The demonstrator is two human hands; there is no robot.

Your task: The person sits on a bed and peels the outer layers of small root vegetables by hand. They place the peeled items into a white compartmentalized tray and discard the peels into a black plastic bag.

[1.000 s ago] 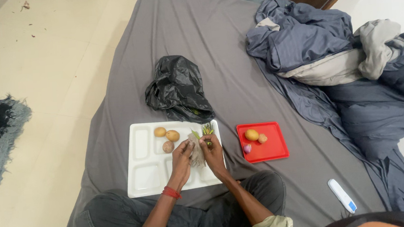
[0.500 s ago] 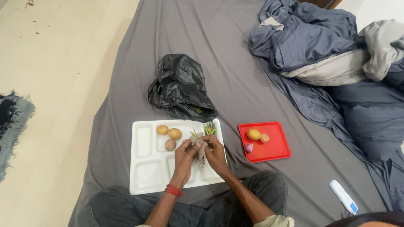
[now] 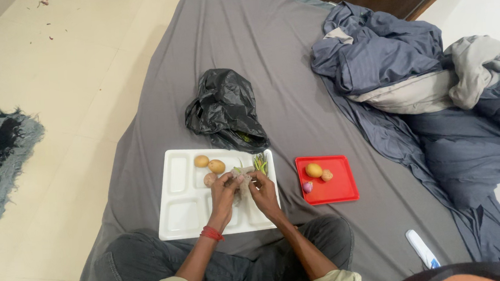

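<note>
The person sits cross-legged on a grey bedsheet (image 3: 268, 69) with a white compartment tray (image 3: 180, 213) pulled up against the knees, probably so both hands can work over it without reaching. The left hand (image 3: 223, 190) and the right hand (image 3: 262, 189) meet over the tray's upper right part, fingers curled narrowly around a small greyish crumpled wrapper (image 3: 241, 182) pinched between them (what it is made of is too small to tell); both hands grip it from opposite sides, as if to keep it steady above the tray. Just past the fingertips, at about one o'clock from the hands, a bunch of green chillies (image 3: 260, 163) lies in the tray's far right compartment. At eleven o'clock from the hands three potatoes (image 3: 210, 167) sit close together in a neighbouring compartment, kept apart from the greens by the tray's dividers. A red band circles the left wrist. At three o'clock, near the white tray but not touching it, a red tray (image 3: 335, 190) holds a yellowish potato, a small brownish piece and a little purple onion. At twelve o'clock a crumpled black plastic bag (image 3: 224, 110) rests on the sheet just beyond the white tray. A rumpled blue-grey blanket (image 3: 410, 76) is heaped at two o'clock, well apart.
</note>
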